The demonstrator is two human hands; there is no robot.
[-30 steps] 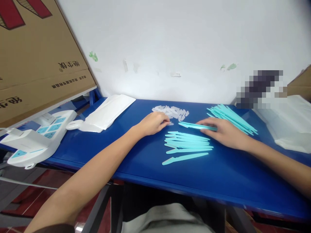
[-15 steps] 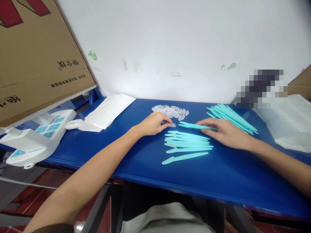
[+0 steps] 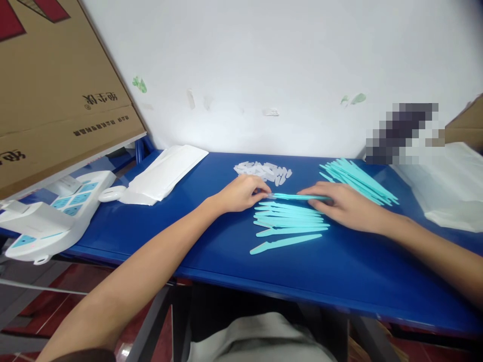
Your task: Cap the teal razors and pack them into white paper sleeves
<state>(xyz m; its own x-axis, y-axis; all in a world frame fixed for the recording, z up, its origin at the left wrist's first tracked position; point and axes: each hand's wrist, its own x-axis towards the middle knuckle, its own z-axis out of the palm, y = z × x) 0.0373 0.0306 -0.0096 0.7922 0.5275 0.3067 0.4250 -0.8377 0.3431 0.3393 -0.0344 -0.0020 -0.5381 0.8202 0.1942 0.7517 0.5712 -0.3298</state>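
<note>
My left hand pinches a small clear plastic cap between thumb and fingertips. In my right hand is a turquoise eyebrow razor, held by its handle with the blade end pointing left. The razor's tip meets the cap; how deep it sits inside I cannot tell. Just below lie several more turquoise razors in a loose row, blade ends to the left. A pile of translucent caps lies behind my left hand. Behind my right hand is a heap of turquoise razors.
On the left are a white power strip with plugged-in adapters, a flat white bag and a large cardboard box. A translucent plastic bag lies at the right. The blue table meets a white wall.
My right hand has moved slightly left, bringing the razor's tip up to the cap in my left hand. The gap between them has closed. The view has shifted a little.
</note>
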